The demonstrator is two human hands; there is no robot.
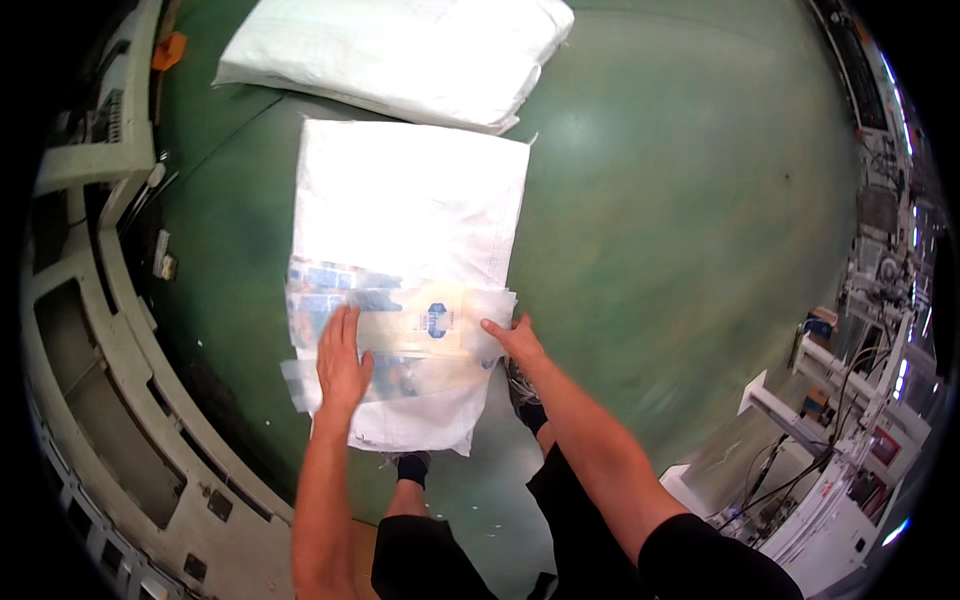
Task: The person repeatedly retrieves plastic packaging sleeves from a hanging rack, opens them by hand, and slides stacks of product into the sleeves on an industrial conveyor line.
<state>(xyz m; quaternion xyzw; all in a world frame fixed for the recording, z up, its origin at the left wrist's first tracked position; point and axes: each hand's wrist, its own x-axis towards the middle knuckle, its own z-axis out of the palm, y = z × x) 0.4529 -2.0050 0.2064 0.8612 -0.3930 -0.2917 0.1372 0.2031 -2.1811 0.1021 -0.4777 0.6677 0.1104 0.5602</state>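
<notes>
A white woven sack [410,200] lies flat on the floor before me. Across its nearer half lie several thin printed plastic bags [385,325], translucent with blue and cream patches, in overlapping layers. My left hand [343,365] rests on their left part, fingers stretched out together and thumb apart. At the right end of the bags my right hand [514,338] has its thumb on top and its fingers at the edge, closed on the bags there. Part of those fingers is hidden.
A full white sack [400,55] lies just beyond the flat one. Pale machine framing [110,330] runs along the left. Machinery with cables [820,430] stands at the right. My feet and legs are at the flat sack's near end, on a green floor [680,200].
</notes>
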